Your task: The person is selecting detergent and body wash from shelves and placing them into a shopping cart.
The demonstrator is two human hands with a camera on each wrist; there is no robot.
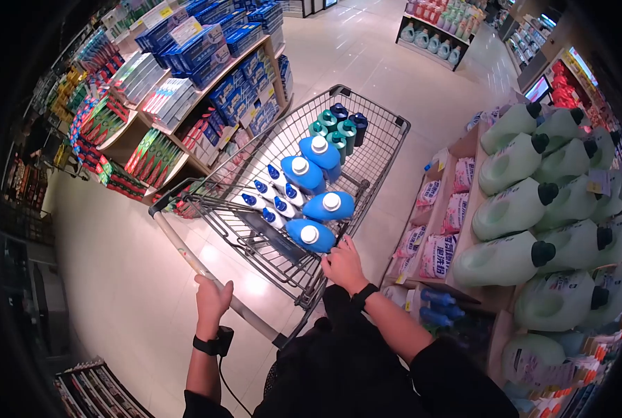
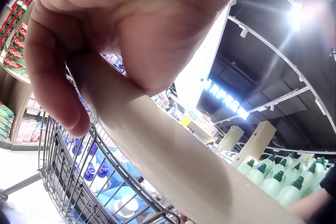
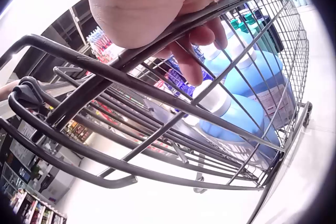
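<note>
Shopping cart (image 1: pixel 379 159) loaded with blue detergent bottles (image 1: pixel 311 235) stands just beside a shelf of pale green jugs (image 1: pixel 513 209), where I have my left hand (image 1: pixel 212 298) wrapped round its handle bar (image 1: pixel 185 252) and my right hand (image 1: pixel 341 263) hooked over its near wire rim.

The left hand (image 2: pixel 131 19) and cart handle (image 2: pixel 173 166) are blurred, cut by picture edges.
</note>
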